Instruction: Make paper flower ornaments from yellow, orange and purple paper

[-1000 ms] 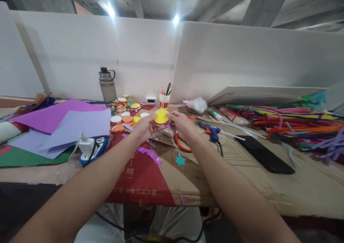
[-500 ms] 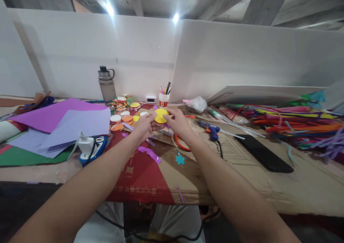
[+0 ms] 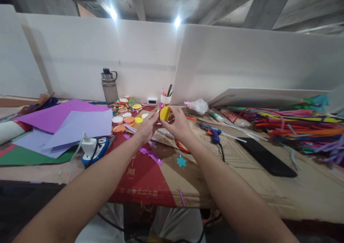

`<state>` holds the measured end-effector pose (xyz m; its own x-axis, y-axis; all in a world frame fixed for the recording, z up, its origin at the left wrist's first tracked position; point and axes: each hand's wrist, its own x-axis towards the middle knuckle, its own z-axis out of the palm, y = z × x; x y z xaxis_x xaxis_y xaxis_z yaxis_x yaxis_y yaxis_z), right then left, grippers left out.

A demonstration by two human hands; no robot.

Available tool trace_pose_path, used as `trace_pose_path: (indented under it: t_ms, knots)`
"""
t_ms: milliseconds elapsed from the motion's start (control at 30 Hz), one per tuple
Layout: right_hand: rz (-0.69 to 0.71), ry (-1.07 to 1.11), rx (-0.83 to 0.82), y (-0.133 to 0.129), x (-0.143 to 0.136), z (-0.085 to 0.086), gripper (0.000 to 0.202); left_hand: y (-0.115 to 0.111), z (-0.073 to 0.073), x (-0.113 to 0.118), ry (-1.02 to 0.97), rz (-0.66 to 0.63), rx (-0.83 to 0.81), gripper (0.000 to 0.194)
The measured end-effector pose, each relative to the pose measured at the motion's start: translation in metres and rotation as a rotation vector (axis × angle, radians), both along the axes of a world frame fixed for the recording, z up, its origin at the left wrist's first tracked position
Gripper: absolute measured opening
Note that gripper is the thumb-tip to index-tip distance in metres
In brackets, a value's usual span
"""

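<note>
Between my hands, above the middle of the table, a round yellow disc [image 3: 164, 113] is held tilted, its yellow face turned toward the right. My left hand [image 3: 147, 125] has its fingers closed at the disc's left side, and a bit of purple shows just above those fingertips. On the other side my right hand [image 3: 177, 122] grips the disc's edge between thumb and fingers. Several similar round discs in white, orange [image 3: 129, 121] and yellow lie just left of my left hand. Purple paper scraps [image 3: 152, 156] are below my hands, and a teal paper star [image 3: 181, 161] lies nearer to me.
A blue glue gun [image 3: 215, 134] and a black phone-like slab [image 3: 266, 157] lie to the right, before bundled coloured strips [image 3: 301, 124]. On the left are purple sheets [image 3: 80, 128] and a blue power strip [image 3: 96, 153]. A bottle [image 3: 109, 89] and pen cup [image 3: 166, 99] stand behind.
The yellow disc has been tipped from facing up to nearly on edge, its face turned right. Both hands still hold it, and the view has shifted slightly.
</note>
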<state>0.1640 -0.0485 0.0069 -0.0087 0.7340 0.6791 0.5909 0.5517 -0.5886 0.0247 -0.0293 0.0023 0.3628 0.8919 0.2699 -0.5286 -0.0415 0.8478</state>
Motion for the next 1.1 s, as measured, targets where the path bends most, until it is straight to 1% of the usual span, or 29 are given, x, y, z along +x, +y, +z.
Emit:
trace_pose_path:
  t_ms: [67,200,300,400,500,567,633,733,833,900,967,1100]
  knots:
    - [0.034,0.001,-0.004,-0.002,-0.002,0.001,0.056,0.0,0.0,0.0,-0.03,-0.024,0.018,0.03]
    - [0.085,-0.03,0.012,-0.007,-0.004,0.004,0.065,0.002,-0.001,-0.001,-0.096,-0.044,0.062,0.025]
    - [0.098,-0.025,0.051,-0.012,-0.005,0.007,0.071,0.003,0.0,-0.003,-0.108,-0.047,0.085,0.028]
    - [0.125,0.04,0.04,-0.015,-0.005,0.01,0.074,0.002,0.003,-0.006,-0.07,-0.003,0.062,0.034]
    - [0.129,0.062,0.031,-0.013,-0.002,0.009,0.075,0.001,0.003,-0.007,0.022,0.049,-0.003,0.037]
    - [0.106,0.009,0.036,-0.01,0.0,0.007,0.074,0.001,0.001,-0.007,0.068,0.035,-0.033,0.038]
    - [0.096,-0.061,0.037,-0.008,0.002,0.005,0.074,0.002,-0.001,-0.007,0.083,-0.008,-0.044,0.04]
    - [0.137,-0.135,0.026,-0.005,0.003,0.003,0.075,0.004,-0.003,-0.007,0.058,-0.055,-0.039,0.042]
    - [0.164,-0.153,0.01,-0.005,0.002,0.004,0.075,0.004,-0.002,-0.005,0.012,-0.055,-0.034,0.04]
    - [0.153,-0.135,-0.027,-0.006,0.001,0.005,0.074,0.004,-0.001,-0.004,-0.008,-0.051,-0.034,0.037]
    - [0.152,-0.086,-0.1,-0.007,0.0,0.006,0.074,0.003,-0.001,-0.003,-0.01,-0.047,-0.023,0.035]
    - [0.225,0.051,-0.244,-0.011,-0.001,0.01,0.073,0.005,-0.003,-0.003,0.013,0.009,0.01,0.038]
